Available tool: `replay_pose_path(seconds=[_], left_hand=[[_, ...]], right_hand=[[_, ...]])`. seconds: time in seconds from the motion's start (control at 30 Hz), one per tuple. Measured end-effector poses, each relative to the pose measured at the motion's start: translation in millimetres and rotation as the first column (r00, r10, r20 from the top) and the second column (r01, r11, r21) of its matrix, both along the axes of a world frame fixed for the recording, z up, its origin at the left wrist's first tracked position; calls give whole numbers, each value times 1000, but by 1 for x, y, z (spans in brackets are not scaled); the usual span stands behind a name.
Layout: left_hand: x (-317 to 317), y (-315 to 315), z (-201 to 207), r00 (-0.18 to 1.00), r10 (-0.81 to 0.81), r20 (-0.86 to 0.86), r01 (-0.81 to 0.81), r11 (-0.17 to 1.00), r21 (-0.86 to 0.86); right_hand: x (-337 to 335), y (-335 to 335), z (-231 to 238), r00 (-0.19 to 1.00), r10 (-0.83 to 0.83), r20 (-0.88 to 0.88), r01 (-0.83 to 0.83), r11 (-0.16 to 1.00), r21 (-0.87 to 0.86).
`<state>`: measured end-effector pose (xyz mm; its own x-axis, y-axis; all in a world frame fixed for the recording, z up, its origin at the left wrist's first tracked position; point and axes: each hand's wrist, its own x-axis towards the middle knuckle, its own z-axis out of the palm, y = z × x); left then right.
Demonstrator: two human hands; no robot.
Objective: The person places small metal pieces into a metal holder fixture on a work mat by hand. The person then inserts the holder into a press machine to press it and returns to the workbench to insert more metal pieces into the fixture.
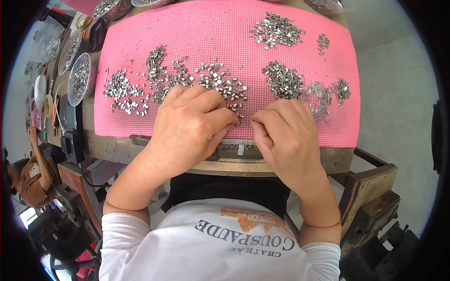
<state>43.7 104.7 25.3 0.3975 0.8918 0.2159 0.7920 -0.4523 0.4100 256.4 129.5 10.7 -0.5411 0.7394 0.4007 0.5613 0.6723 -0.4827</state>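
Facing each other across a narrow gap, the left hand (185, 124) and the right hand (290, 136) are bending over the near part of a pink mat (211, 28). The left thumb and forefinger are standing narrow, their tips right beside a small metal piece (238, 122); whether they are closing on it, I cannot tell. The right thumb and forefinger are also standing narrow, and whether they are holding anything, I cannot tell. Loose metal pieces (227, 84) are lying just beyond the left fingers, paler pieces (124, 89) farther to their left. Beyond the right fingers a dense heap (282, 80) is sitting, with slender pieces (319, 100) lying to their right. On the near side of all the fingertips, a metal rail (228, 148) is running lengthwise.
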Motion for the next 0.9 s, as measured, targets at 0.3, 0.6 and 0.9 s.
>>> replay_pose_path(seconds=[0.3,0.6,0.9], left_hand=[[6,-2,-3,1000,22,-19,-21,998,64],[12,5,2,988,-52,-146,72,988,134],[33,-6,11,997,-69,32,71,995,-63]], right_hand=[[32,-9,3,996,-87,-35,85,995,-62],[59,-24,5,991,-85,-105,69,986,-149],[63,-37,-6,996,-32,-78,28,998,-60]])
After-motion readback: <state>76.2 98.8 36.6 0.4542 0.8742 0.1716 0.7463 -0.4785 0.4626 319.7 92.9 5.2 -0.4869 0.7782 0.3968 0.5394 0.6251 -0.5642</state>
